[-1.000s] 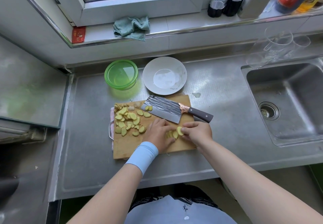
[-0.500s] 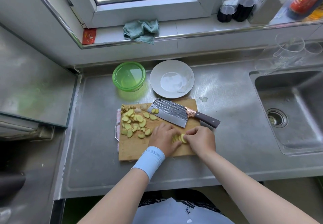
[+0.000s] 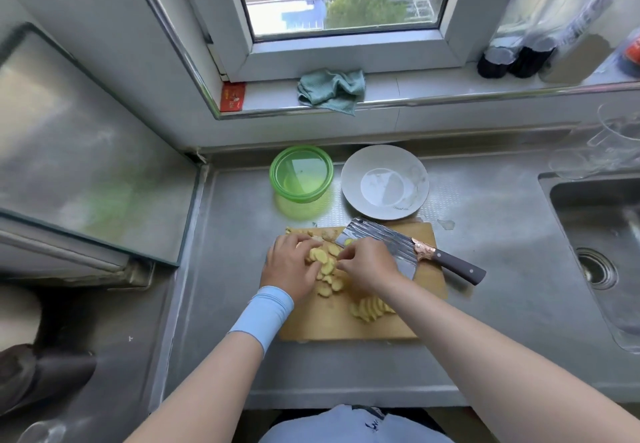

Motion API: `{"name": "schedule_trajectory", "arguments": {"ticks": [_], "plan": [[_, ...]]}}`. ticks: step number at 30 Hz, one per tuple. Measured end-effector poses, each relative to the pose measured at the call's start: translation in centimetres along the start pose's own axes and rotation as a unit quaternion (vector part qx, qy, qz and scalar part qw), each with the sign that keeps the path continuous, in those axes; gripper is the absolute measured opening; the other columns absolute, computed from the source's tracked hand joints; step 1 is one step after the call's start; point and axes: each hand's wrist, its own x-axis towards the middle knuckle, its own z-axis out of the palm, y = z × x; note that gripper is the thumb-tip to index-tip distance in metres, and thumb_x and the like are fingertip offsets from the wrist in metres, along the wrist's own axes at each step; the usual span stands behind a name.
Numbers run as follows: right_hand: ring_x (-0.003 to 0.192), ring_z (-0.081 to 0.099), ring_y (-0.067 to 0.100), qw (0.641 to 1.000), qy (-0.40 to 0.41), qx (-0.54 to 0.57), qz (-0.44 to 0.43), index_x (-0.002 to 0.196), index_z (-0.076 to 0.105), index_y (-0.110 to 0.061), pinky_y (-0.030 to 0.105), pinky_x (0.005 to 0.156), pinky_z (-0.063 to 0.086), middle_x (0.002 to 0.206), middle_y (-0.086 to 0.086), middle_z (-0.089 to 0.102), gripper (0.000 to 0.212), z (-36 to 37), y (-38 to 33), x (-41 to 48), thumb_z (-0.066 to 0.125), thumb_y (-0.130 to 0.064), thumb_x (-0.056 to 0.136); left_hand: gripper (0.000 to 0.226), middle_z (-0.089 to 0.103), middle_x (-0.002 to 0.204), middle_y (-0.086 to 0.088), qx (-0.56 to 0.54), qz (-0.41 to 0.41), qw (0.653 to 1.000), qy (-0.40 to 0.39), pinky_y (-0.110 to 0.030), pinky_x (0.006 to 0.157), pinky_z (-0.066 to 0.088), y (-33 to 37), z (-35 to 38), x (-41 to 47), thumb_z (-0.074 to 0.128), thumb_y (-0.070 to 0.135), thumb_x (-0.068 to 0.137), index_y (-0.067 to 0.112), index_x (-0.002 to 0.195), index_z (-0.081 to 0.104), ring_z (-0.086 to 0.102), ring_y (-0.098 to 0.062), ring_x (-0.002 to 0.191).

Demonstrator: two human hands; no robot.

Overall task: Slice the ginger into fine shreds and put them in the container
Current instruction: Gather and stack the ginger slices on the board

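Loose ginger slices (image 3: 328,268) lie heaped on the wooden cutting board (image 3: 332,326). My left hand (image 3: 289,266) comes in from the left, its fingers curled around slices at the far side of the heap. From the right, my right hand (image 3: 369,264) pinches slices with curled fingertips. A neat overlapped row of slices (image 3: 370,309) lies nearer me, below my right wrist. The cleaver (image 3: 386,240) rests flat on the board's far right, its dark handle (image 3: 457,268) pointing right; neither hand holds it. The green container (image 3: 301,174) stands beyond the board.
A white plate (image 3: 384,183) sits right of the green container. The sink (image 3: 602,255) is at the far right, with glassware (image 3: 616,145) behind it. A teal cloth (image 3: 332,91) and bottles (image 3: 512,58) rest on the windowsill. A raised steel surface (image 3: 86,165) stands at left.
Both hands have left the overlapped row at the board's near right and moved up-left onto the loose heap. The row stays where it was laid. The cleaver has not moved.
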Motion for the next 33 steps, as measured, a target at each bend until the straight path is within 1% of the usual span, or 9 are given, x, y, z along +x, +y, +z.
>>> {"name": "schedule_trajectory", "arguments": {"ticks": [5, 8, 14, 17, 21, 24, 27, 30, 33], "plan": [[0.100, 0.065, 0.027, 0.994, 0.065, -0.092, 0.012, 0.096, 0.072, -0.021, 0.031, 0.073, 0.046, 0.101, 0.003, 0.072, 0.020, -0.2, 0.0, 0.5, 0.056, -0.017, 0.085, 0.053, 0.059, 0.121, 0.001, 0.000, 0.069, 0.996, -0.050, -0.051, 0.099, 0.043, -2.4, -0.7, 0.4, 0.075, 0.045, 0.064, 0.034, 0.116, 0.069, 0.051, -0.028, 0.115], [0.097, 0.063, 0.028, 0.979, -0.002, -0.192, 0.065, 0.096, 0.065, -0.020, 0.030, 0.068, 0.043, 0.099, 0.004, 0.066, 0.018, 0.2, 0.7, -0.2, 0.057, -0.016, 0.080, 0.058, 0.054, 0.131, 0.005, 0.045, 0.161, 0.980, -0.105, -0.064, 0.108, 0.029, -2.4, 0.5, -0.1, 0.072, 0.062, 0.058, 0.040, 0.112, 0.068, 0.042, -0.024, 0.125], [0.097, 0.065, 0.027, 0.992, 0.012, -0.113, 0.055, 0.094, 0.073, -0.019, 0.031, 0.080, 0.051, 0.096, 0.005, 0.071, 0.020, 2.3, -0.1, 0.3, 0.061, -0.012, 0.080, 0.033, 0.066, 0.112, 0.003, 0.045, 0.273, 0.960, -0.039, -0.039, 0.094, 0.042, -0.8, 2.2, 0.2, 0.089, 0.042, 0.052, 0.037, 0.081, 0.074, 0.049, -0.024, 0.112], [0.091, 0.064, 0.019, 0.998, 0.007, -0.050, 0.035, 0.100, 0.073, -0.020, 0.026, 0.078, 0.046, 0.089, -0.002, 0.068, 0.019, 2.8, -1.1, 0.2, 0.069, -0.016, 0.082, 0.017, 0.064, 0.113, 0.006, 0.052, 0.243, 0.969, -0.008, -0.046, 0.101, 0.033, -1.9, 1.7, 0.7, 0.080, 0.043, 0.063, 0.034, 0.075, 0.072, 0.051, -0.025, 0.111], [0.092, 0.059, 0.019, 0.994, 0.101, -0.001, 0.048, 0.107, 0.069, -0.019, 0.025, 0.080, 0.042, 0.097, 0.000, 0.064, 0.030, 2.0, -0.9, 0.5, 0.059, -0.004, 0.084, 0.019, 0.058, 0.120, 0.009, 0.004, 0.200, 0.979, -0.038, -0.063, 0.098, 0.037, -3.5, 1.5, 0.8, 0.060, 0.045, 0.073, 0.033, 0.085, 0.069, 0.052, -0.026, 0.113], [0.112, 0.055, 0.026, 0.992, 0.106, -0.049, 0.054, 0.132, 0.059, -0.016, 0.031, 0.093, 0.039, 0.118, 0.009, 0.056, 0.044, 1.7, -0.5, 1.4, 0.056, -0.003, 0.090, 0.032, 0.060, 0.117, 0.008, 0.007, 0.247, 0.968, -0.033, -0.050, 0.102, 0.033, -3.0, 1.6, 0.4, 0.071, 0.040, 0.064, 0.036, 0.096, 0.069, 0.050, -0.021, 0.111], [0.113, 0.056, 0.030, 0.993, 0.086, -0.068, 0.042, 0.123, 0.066, -0.012, 0.028, 0.090, 0.037, 0.117, 0.014, 0.058, 0.038, 2.2, -1.1, 2.2, 0.056, 0.000, 0.088, 0.034, 0.063, 0.106, 0.006, 0.004, 0.278, 0.960, -0.003, -0.039, 0.095, 0.035, -2.2, 1.5, 0.1, 0.077, 0.032, 0.062, 0.032, 0.095, 0.070, 0.057, -0.021, 0.101], [0.109, 0.060, 0.026, 0.997, 0.050, -0.059, 0.007, 0.124, 0.068, -0.017, 0.027, 0.087, 0.043, 0.114, 0.010, 0.065, 0.046, 2.9, -2.0, 2.0, 0.053, 0.003, 0.085, 0.024, 0.060, 0.101, 0.005, -0.066, 0.147, 0.986, 0.035, -0.047, 0.096, 0.041, -3.6, 1.0, 0.3, 0.064, 0.031, 0.074, 0.027, 0.097, 0.067, 0.057, -0.023, 0.096], [0.104, 0.056, 0.018, 0.997, 0.072, -0.022, 0.010, 0.130, 0.065, -0.019, 0.023, 0.083, 0.037, 0.114, 0.007, 0.061, 0.048, 2.9, -1.6, 1.4, 0.050, 0.003, 0.090, 0.031, 0.059, 0.101, 0.003, -0.094, 0.059, 0.993, 0.049, -0.036, 0.085, 0.044, -5.4, 0.1, 0.5, 0.050, 0.033, 0.077, 0.023, 0.100, 0.068, 0.055, -0.024, 0.094]]}}
